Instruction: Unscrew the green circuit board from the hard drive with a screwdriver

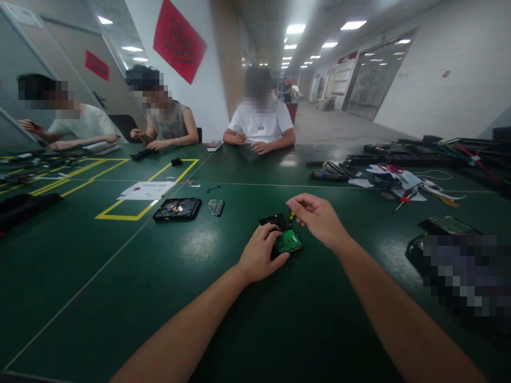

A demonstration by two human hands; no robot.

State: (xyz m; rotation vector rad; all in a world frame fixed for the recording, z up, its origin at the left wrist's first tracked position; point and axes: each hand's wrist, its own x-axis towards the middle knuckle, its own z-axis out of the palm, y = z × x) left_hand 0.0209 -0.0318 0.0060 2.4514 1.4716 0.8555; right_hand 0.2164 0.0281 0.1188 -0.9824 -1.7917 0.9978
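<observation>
A hard drive (290,242) lies on the green table in front of me, its green circuit board facing up. My left hand (261,252) grips it from the left, fingers over the top and thumb along the near edge, covering part of it. Over the drive's far right corner, my right hand (315,215) pinches a small screwdriver (292,216) with a yellow part. Its tip points down at the drive, but whether it touches a screw is too small to tell. Left of the drive lie a loose circuit board (216,207) and an open black drive housing (178,209).
A paper sheet (146,190) lies by yellow tape (115,216) at left. To the right are cables (399,173), a red-handled screwdriver (405,199) and another board (451,225). Three people sit across the table, including a person in a white shirt (259,130).
</observation>
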